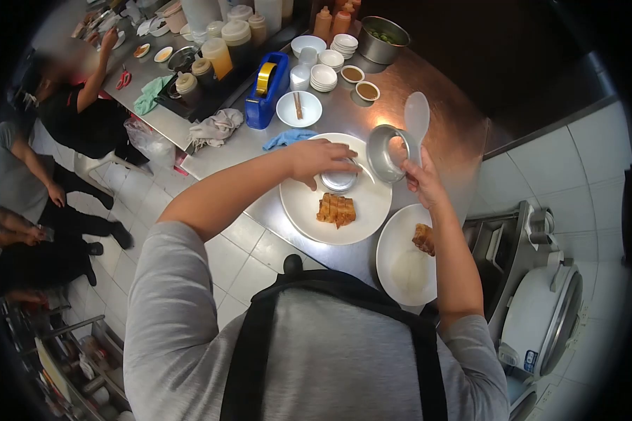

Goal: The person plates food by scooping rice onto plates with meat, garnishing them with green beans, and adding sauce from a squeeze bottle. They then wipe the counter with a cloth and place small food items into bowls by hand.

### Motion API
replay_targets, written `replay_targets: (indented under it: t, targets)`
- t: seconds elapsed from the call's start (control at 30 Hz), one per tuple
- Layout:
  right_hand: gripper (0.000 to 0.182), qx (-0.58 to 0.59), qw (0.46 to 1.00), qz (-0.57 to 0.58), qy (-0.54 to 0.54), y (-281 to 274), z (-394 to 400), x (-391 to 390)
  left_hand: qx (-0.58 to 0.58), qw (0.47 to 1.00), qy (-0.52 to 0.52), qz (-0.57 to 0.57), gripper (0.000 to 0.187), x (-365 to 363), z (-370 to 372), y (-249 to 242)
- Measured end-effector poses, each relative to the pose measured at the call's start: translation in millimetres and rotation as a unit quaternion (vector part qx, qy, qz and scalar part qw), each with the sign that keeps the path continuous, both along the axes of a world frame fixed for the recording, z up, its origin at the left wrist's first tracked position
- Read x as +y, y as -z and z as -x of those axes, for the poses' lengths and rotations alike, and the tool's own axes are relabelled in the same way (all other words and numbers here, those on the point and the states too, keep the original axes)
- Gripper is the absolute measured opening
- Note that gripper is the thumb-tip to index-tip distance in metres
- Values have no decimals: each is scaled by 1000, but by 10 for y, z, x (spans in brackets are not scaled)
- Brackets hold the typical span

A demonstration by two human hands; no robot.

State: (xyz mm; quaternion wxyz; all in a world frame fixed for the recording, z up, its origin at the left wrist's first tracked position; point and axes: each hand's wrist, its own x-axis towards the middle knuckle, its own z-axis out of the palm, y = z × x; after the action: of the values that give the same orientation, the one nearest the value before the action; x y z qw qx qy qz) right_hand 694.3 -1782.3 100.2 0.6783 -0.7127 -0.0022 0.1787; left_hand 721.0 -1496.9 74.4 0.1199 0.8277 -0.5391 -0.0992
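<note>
My left hand [321, 160], fingers spread, reaches over a small round metal bowl [339, 182] on a large white plate [302, 217]. Sliced browned meat [336, 210] lies on the same plate, just in front of that bowl. In my right hand [424, 181] are a second metal bowl [382, 156], tilted with its mouth showing, and a translucent white rice paddle [416, 116] pointing up. Below my right forearm, a second white plate [393, 281] carries a mound of white rice [412, 272] and a piece of browned meat [423, 240], partly hidden by the arm.
Behind the plates stand a blue tape dispenser [265, 95], a white bowl [299, 109], stacked small dishes [324, 78], sauce cups [367, 91] and a metal pot [384, 39]. A rice cooker [544, 319] stands at right. Other people [74, 105] are at the left.
</note>
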Motion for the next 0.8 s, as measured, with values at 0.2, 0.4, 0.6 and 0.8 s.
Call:
replay_targets:
  t: [0.2, 0.4, 0.6, 0.8]
  targets:
    - [55, -10, 983, 121, 135, 7, 224, -50, -58, 979, 62, -184, 92, -390, -103, -36]
    - [55, 18, 979, 124, 159, 78, 339, -164, -95, 964, 73, -235, 88, -512, -105, -105]
    - [52, -62, 966, 135, 210, 176, 404, -115, -74, 954, 99, -272, 89, -622, -203, -137]
    - [37, -7, 972, 130, 197, 206, 296, -263, -41, 948, 123, -292, 83, -714, -293, -200]
